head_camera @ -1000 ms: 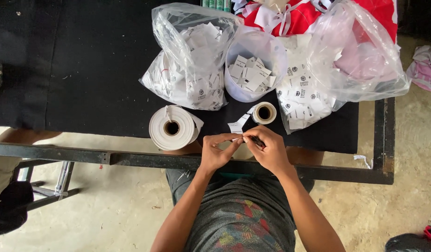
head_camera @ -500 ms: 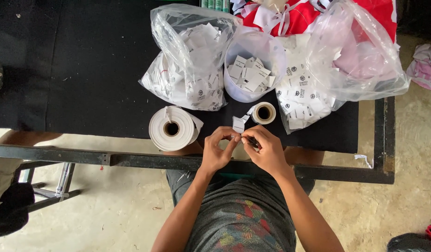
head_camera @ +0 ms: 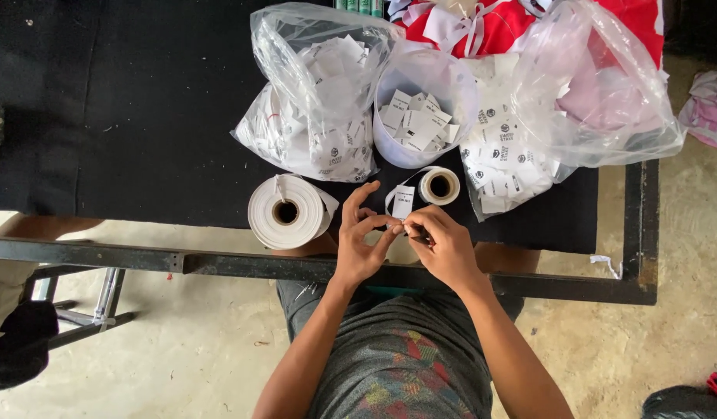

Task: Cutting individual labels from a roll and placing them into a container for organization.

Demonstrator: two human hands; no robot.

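Head view, looking straight down, shows us our two hands meeting just off the near edge of the desk [head_camera: 141,116], which is covered in black cloth. Our left hand [head_camera: 360,247] and our right hand [head_camera: 445,247] come together fingertip to fingertip over a small white label [head_camera: 403,203]. The label stands up from the pinch, and a thin strip of tape runs from it to the small roll [head_camera: 439,186] lying on the desk just beyond our right hand. Both grips are clenched on the bottom edge of that label, thumb against forefinger, while the other fingers of the left hand spread upward. Something dark shows under the right palm, but we cannot tell what it is.

Just to the left of our left hand lies a large roll [head_camera: 287,211] of white tape, on its side with the core facing up. Behind the rolls we see a clear bag [head_camera: 315,109] full of cut white labels, a white tub [head_camera: 425,116] holding more loose labels, and a second bag [head_camera: 529,147] spilling printed labels toward the small roll. Red cloth [head_camera: 482,31] lies at the far edge. A dark metal bar [head_camera: 141,257] runs across below the desk, and bare concrete floor [head_camera: 180,349] lies beneath.
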